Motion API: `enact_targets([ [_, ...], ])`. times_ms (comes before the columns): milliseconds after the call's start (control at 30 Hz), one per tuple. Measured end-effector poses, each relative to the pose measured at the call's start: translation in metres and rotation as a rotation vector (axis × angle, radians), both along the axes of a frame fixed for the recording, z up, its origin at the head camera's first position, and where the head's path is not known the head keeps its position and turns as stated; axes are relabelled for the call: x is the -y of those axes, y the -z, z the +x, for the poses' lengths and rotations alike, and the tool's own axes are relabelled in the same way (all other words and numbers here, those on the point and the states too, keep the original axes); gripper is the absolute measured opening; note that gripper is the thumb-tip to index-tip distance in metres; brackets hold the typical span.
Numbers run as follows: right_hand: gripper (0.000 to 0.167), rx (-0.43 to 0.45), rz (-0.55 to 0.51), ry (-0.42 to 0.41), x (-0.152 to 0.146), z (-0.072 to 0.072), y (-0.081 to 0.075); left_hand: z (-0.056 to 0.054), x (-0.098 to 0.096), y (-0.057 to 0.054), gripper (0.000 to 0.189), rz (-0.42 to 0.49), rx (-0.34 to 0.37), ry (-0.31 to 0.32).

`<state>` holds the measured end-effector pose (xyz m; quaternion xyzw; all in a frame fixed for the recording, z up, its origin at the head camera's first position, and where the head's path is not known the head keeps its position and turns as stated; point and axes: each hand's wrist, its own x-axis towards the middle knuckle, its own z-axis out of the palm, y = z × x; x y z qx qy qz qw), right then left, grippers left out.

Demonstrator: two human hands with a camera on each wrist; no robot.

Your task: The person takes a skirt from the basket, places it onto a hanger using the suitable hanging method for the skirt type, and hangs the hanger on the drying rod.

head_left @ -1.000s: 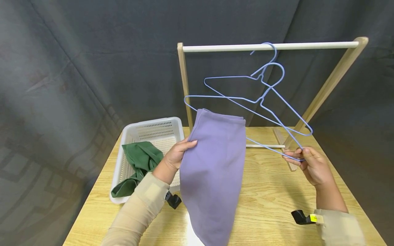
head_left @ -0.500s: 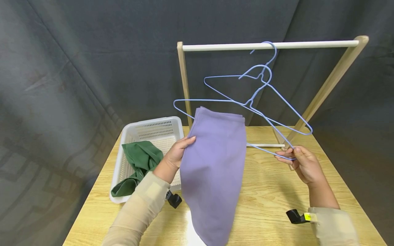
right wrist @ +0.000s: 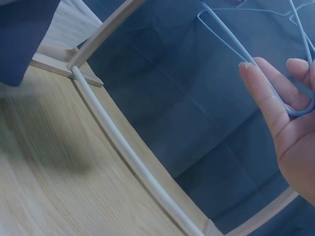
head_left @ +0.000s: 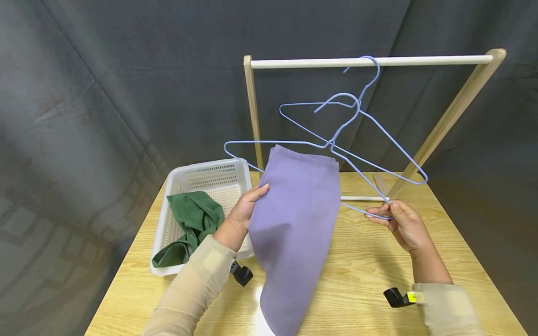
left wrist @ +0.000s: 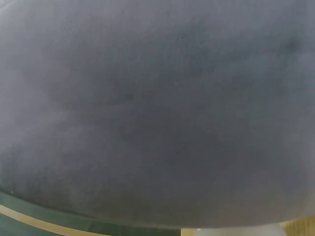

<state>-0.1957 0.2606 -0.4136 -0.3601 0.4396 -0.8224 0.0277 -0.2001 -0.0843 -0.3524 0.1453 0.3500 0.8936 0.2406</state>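
My left hand [head_left: 248,207] holds a folded purple cloth [head_left: 298,200] by its left side, thumb in front and the other fingers hidden behind. The cloth hangs down over the table and fills most of the left wrist view [left wrist: 157,108]. With my right hand [head_left: 409,228] I pinch the lower right corner of a light blue clothes hanger [head_left: 286,141]. Its hook points up and to the left, and its lower bar passes behind the cloth. In the right wrist view, the hanger [right wrist: 229,33] runs between my fingers and thumb.
A rack with a white rail [head_left: 302,64] and wooden legs stands at the back. Another blue hanger [head_left: 378,70] hangs from it, overlapped by the held one. At left, a white basket [head_left: 159,233] contains a green cloth [head_left: 195,212] on the wooden table [head_left: 357,289].
My right hand has moved left with the hanger, whose left end now reaches farther past the cloth, over the basket's edge. My left hand and the cloth have barely shifted.
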Motion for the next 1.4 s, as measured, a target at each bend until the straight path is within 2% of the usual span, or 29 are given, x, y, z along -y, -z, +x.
enact_targets([
  [233,0.035,-0.016,0.010,-0.011,0.005,0.000,0.003,-0.001,0.000,0.004,0.037,-0.014,-0.008,-0.012],
  [400,0.035,-0.032,0.025,-0.012,0.006,0.001,0.003,-0.001,-0.001,0.005,0.036,-0.003,0.012,-0.033],
  [767,0.036,-0.036,0.088,-0.028,0.007,0.004,0.004,-0.002,-0.002,0.005,0.037,0.025,0.054,-0.032],
  [1000,0.036,-0.040,0.126,-0.066,0.006,0.005,0.003,-0.003,0.000,0.000,0.041,0.024,0.058,-0.032],
  [1133,0.036,-0.041,0.138,-0.080,0.004,0.007,0.002,-0.003,0.003,-0.004,0.039,0.033,0.030,-0.029],
  [1267,0.037,-0.039,0.136,-0.099,0.002,0.008,0.003,-0.004,0.005,-0.007,0.036,0.029,0.024,-0.060],
  [1400,0.037,-0.034,0.146,-0.120,0.001,0.009,0.004,-0.008,0.006,-0.006,0.033,0.010,0.065,-0.102],
])
